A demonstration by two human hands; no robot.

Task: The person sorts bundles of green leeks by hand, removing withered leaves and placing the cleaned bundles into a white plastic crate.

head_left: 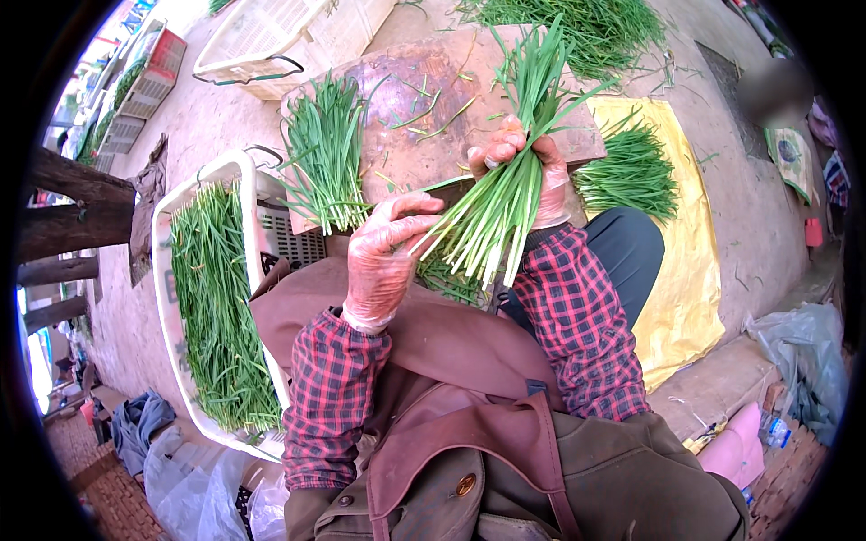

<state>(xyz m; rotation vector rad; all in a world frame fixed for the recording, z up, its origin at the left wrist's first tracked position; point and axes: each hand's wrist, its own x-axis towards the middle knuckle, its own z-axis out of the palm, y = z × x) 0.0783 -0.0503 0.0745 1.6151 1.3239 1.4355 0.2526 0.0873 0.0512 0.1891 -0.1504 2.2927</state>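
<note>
A bunch of garlic chives [510, 203] is in the grip of my right hand [548, 180], pale cut ends slanting down to the left and green leaves pointing up and away. My left hand [383, 257], in a thin clear glove, is beside the pale ends with its fingers drawn together. A single green blade runs near its fingertips; what it pinches, if anything, is too small to make out. Just beyond that hand, another chive bunch [327, 153] rests on the left side of a low worn board [406, 86]. Loose trimmings lie on the board.
To my left stands a white plastic crate [164, 270] packed with chives. Another pale crate [262, 41] is beyond it. At right, a chive bunch [631, 171] lies on a yellow sheet [690, 270]. A loose chive heap [586, 32] covers the far floor. Wooden legs [72, 212] jut in at left.
</note>
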